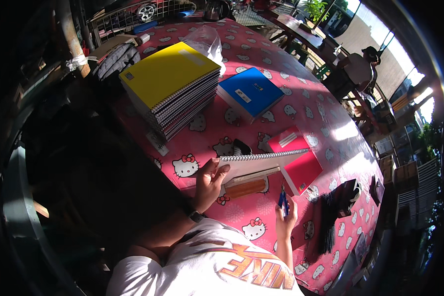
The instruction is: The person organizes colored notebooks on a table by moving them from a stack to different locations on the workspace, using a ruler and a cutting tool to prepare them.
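I keep the spiral notebook flat near the table's near edge, left hand clamped on its corner, right hand closed around a blue pen, steadying the cover before writing.

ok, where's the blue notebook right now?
Head view, upper middle: the blue notebook lies flat on the pink tablecloth, just right of the yellow-topped stack of spiral notebooks, beyond the red notebook and both hands.
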`<state>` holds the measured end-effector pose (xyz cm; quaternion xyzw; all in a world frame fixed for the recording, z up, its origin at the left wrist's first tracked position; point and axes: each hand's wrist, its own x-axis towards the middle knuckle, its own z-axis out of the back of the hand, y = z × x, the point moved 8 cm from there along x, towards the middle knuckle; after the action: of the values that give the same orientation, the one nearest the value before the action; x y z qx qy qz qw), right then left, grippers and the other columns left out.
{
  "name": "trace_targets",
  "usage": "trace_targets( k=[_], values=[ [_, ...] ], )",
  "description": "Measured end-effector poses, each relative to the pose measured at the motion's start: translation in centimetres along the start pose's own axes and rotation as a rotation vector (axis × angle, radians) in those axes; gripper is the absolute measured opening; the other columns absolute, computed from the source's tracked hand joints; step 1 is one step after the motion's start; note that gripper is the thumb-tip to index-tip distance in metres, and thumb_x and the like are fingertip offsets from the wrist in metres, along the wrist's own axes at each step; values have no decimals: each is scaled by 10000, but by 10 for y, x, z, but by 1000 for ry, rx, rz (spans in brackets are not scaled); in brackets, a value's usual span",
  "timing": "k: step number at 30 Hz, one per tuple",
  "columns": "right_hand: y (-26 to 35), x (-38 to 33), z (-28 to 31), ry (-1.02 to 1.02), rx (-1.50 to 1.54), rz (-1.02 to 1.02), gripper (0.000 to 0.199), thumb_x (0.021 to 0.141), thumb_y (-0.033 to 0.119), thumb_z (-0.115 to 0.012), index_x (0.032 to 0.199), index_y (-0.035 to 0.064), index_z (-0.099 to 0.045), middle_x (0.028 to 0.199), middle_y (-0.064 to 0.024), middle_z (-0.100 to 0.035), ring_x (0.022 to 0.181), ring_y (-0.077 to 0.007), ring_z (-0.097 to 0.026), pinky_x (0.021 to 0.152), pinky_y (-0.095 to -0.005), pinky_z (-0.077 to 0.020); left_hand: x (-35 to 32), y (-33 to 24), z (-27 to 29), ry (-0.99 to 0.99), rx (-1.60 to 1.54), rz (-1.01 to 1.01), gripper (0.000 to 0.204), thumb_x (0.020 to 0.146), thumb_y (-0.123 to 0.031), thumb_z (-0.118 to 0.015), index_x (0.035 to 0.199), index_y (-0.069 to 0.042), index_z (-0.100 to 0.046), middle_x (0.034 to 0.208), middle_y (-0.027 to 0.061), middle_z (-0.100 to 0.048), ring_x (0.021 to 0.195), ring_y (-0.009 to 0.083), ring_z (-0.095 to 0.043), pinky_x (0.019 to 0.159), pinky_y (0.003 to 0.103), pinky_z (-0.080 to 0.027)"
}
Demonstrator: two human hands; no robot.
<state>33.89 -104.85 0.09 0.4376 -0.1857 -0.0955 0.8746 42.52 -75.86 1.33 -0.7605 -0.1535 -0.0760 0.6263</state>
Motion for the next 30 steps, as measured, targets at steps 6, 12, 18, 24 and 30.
trace_targets(
  k=[6,12,18,24,30],
  values=[
    [-73,-29,15,-63,-542,20,520,651,145,-661,1147,72,-520,1139,-135,-506,1076,-335,-442,926,-456,-338,89,-104,68,-390,27,-238,233,920,-183,-529,1043,15,-541,950,47,-580,837,98,-504,762,254,-411],
    [-65,-17,-5,-37,-544,-99,572,655,150,-657,1198,115,-482,1223,-118,-448,1156,-324,-372,960,-474,-293,219,-115,242,-577,451,-321,349,911,-276,-499,1067,36,-475,987,148,-569,894,253,-555,786,345,-441],
    [-72,-11,-4,-78,-502,-155,570,635,117,-651,1182,116,-493,1239,-110,-448,1169,-323,-362,982,-484,-251,257,-51,273,-774,1127,-219,299,831,-222,-539,934,59,-549,881,280,-611,863,414,-598,727,463,-478],
    [-35,17,-1,-287,-374,112,499,642,59,-613,1131,89,-521,1158,-118,-513,1109,-319,-426,972,-444,-270,267,-37,293,-709,1099,-116,298,808,-198,-547,937,71,-551,851,284,-607,846,420,-597,746,460,-482],
    [-23,84,-23,-244,-448,294,440,680,86,-613,1112,72,-533,1172,-114,-513,1097,-310,-444,933,-438,-328,260,-68,287,-663,1325,20,582,786,-243,-610,1261,20,-401,1150,269,-527,1084,391,-506,900,426,-426]
  ],
)
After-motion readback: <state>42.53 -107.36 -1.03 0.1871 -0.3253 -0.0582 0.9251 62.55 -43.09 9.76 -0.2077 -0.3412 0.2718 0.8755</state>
